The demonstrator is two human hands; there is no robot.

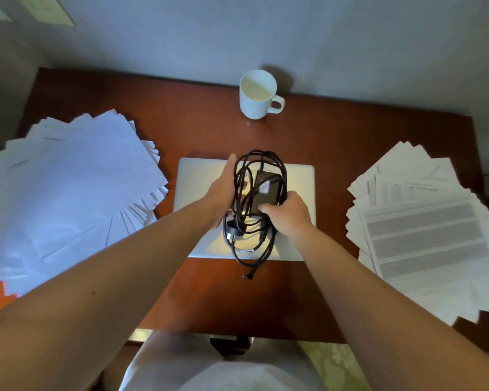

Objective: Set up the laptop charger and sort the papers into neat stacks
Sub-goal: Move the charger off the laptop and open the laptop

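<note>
Charger (266, 190) is being held just above the closed laptop (198, 179), mid-desk, cord not yet uncoiled.

- Right hand (287, 214) is gripping the near end of the adapter brick, fingers curled round it. Judgement: it is carrying the weight so the cord can be freed.
- Left hand (222, 190) is lying flat-fingered against the left side of the cable loops (283, 170), unclenched. It is probably steadying the coil or about to strip loops off. Whether any finger is passing through a loop I cannot tell.
- Wall plug (233, 230) and barrel tip (247, 275) are hanging below the bundle, the tip dangling past the laptop's near edge.

Surroundings:
- Blank sheets (74, 179) are lying fanned out on the left of the desk (181, 122), and printed sheets (424, 221) are lying fanned on the right. Both are unsorted and well apart from the laptop.
- White mug (257, 94) is standing at the far edge, behind the laptop.

Obstacles, as judgement: the tangled loops are likely to snag while unwinding, and a swinging cord could disturb the loose sheets or catch the mug. No socket is showing in view.
</note>
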